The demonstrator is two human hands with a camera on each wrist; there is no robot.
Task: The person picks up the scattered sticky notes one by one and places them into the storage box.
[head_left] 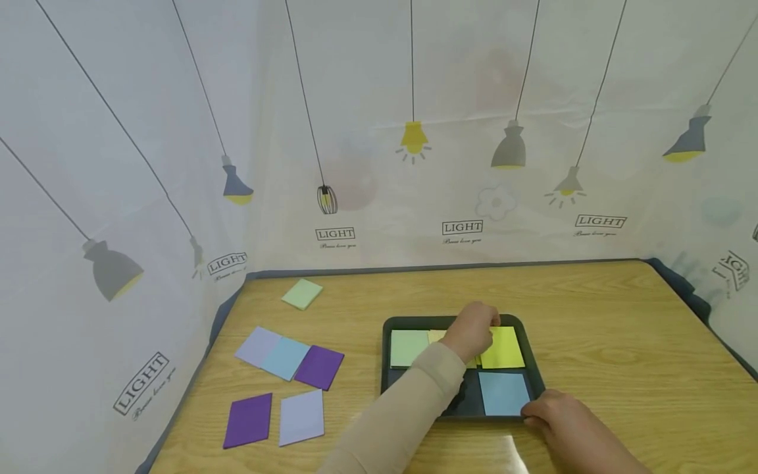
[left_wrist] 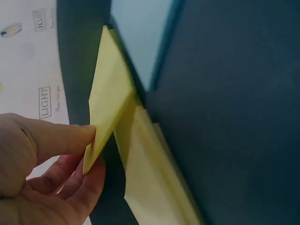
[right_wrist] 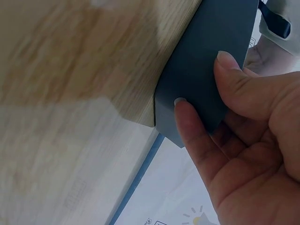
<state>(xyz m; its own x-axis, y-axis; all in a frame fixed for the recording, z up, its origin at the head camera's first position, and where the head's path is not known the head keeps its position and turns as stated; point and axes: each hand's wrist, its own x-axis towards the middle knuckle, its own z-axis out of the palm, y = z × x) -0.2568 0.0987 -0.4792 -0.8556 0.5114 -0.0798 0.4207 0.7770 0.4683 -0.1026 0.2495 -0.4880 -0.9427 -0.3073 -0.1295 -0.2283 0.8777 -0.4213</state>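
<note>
A dark tray (head_left: pixel 468 398) stands on the wooden table. My left hand (head_left: pixel 472 329) reaches over its back row and pinches a bright yellow sticky note pad (left_wrist: pixel 110 89) between thumb and fingers; the pad is tilted in the left wrist view. Beside it lie pale yellow pads (left_wrist: pixel 150 168), mostly covered by the hand in the head view. A light green pad (head_left: pixel 408 347) sits at back left in the tray, a blue pad (head_left: pixel 503 394) at front right. My right hand (head_left: pixel 568 421) grips the tray's near right corner, thumb and fingers on its wall (right_wrist: pixel 197 70).
Left of the tray lie a light green pad (head_left: pixel 302 294), a row of lavender (head_left: pixel 258 346), blue (head_left: pixel 286 358) and purple (head_left: pixel 320 367) pads, and nearer, another purple (head_left: pixel 248 420) and lavender pad (head_left: pixel 302 417). A lamp-printed curtain (head_left: pixel 385 243) encloses the table (head_left: pixel 622 329).
</note>
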